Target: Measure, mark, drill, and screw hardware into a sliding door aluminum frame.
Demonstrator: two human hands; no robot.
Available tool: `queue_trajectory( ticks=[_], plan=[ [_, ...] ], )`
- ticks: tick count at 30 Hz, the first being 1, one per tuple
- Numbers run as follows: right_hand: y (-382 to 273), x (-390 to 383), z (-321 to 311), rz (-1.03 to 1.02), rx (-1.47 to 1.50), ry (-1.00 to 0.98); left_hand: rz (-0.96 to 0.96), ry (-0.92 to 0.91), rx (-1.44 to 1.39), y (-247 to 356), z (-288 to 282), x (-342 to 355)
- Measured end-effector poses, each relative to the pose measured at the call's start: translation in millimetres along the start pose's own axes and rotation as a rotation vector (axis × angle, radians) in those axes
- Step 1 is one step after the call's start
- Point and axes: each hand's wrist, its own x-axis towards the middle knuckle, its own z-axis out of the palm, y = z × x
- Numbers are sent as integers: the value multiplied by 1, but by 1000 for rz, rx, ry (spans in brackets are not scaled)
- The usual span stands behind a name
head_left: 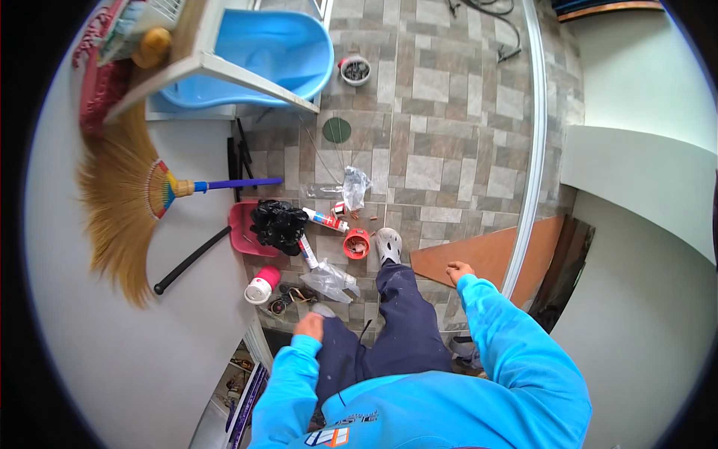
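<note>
I look straight down at my own body: blue sleeves, dark trousers, a white clog (387,245) stepping forward on the tiled floor (441,120). My left hand (308,326) hangs beside my left thigh, fingers curled, with nothing visible in it. My right hand (458,271) swings out to the right over the tiles, near a brown board (493,254), loosely curled and holding nothing. Just ahead of my foot lie a small orange cup (357,243), sealant tubes (326,219) and clear plastic bags (330,279).
A straw broom (127,198) with a blue handle leans on the left wall. A red dustpan (243,228) holds a black bag (278,224). A blue tub (258,56) sits under a white shelf. A metal rail (535,142) runs along the right.
</note>
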Motion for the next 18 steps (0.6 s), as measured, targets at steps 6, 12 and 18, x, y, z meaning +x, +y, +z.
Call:
queue_trajectory(
  ticks=[6, 12, 18],
  plan=[
    [-21, 11, -73, -16, 170, 52, -277, 253, -225, 29, -83, 24],
    [-90, 88, -117, -204, 146, 143, 68, 32, -273, 94, -43, 98],
    [-215, 162, -165, -210, -60, 48, 137, 27, -354, 215, -9, 266]
  ],
)
